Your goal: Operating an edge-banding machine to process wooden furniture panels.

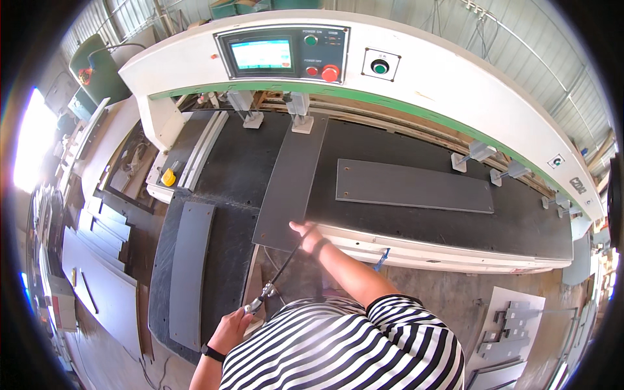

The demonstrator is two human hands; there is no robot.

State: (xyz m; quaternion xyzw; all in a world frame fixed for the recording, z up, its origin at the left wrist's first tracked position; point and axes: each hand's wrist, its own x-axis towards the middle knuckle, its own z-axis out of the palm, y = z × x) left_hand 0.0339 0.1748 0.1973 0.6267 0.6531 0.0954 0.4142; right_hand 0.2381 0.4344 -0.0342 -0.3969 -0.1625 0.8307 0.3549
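A small rectangular screen (pixel 261 54), glowing cyan and white, sits in the machine's dark control panel (pixel 283 52).
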